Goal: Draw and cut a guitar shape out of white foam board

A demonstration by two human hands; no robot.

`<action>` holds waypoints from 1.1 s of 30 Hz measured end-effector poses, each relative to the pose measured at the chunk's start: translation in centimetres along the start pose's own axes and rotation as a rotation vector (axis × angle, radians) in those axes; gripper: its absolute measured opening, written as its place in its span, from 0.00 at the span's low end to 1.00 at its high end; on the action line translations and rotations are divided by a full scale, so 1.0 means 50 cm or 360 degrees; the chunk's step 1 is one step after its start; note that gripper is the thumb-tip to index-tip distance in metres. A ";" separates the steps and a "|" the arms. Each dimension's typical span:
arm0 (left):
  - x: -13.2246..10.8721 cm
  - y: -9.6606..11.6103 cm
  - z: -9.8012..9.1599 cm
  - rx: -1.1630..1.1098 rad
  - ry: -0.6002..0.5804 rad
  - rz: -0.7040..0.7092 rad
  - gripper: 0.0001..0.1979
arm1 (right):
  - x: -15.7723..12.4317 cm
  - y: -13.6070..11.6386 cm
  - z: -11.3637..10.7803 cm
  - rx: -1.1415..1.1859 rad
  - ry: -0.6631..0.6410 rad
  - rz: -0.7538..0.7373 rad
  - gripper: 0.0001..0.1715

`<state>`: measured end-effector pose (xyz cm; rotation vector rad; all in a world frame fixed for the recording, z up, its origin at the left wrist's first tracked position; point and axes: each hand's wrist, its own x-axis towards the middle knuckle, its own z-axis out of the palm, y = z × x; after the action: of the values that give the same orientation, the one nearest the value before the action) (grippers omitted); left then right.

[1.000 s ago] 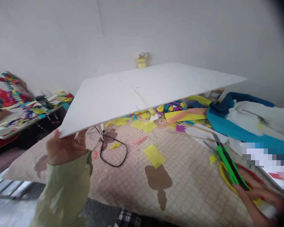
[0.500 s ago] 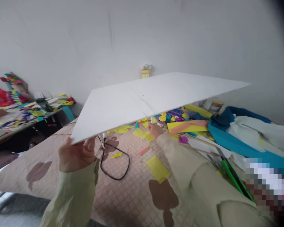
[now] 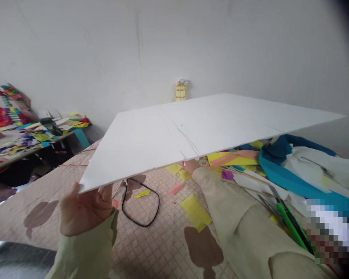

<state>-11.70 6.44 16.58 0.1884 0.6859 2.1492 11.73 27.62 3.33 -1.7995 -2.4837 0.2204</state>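
A large thin white board (image 3: 163,139), with a few pencil-like lines on it, is held tilted above the table. My left hand (image 3: 85,207) grips its near left corner, thumb at the edge and fingers underneath. Below the board's front edge, my right hand (image 3: 191,166) looks curled closed; the board covers its fingertips and whatever they may hold. A black cord (image 3: 158,205) loops across the patterned tablecloth (image 3: 151,248) between my hands. Yellow paper pieces (image 3: 196,213) and a pink strip (image 3: 177,188) lie near my right forearm.
On the right are a green-handled cutter (image 3: 292,226), thin wooden sticks (image 3: 247,176), a purple scrap (image 3: 227,175) and blue material (image 3: 296,182). Another table (image 3: 50,139) at the left bears many paper scraps. A yellow bundle (image 3: 180,93) stands against the wall behind the board.
The board has come lower and nearer, its left corner dropping with my left hand. It now hides more of my right hand, the coloured scraps behind and the small white piece near my fingers.
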 end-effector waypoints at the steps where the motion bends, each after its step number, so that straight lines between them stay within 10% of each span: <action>1: -0.002 0.001 -0.003 -0.0004 0.0006 -0.0024 0.21 | -0.003 -0.002 0.000 -0.0008 -0.0013 0.0008 0.15; 33: -0.057 0.010 -0.008 0.0027 0.0252 -0.0213 0.23 | -0.130 0.045 0.016 0.0125 0.0200 -0.0033 0.12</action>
<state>-10.38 3.84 16.82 -0.0193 0.7854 2.0454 15.78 22.09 2.41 -1.7016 -2.3726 0.1946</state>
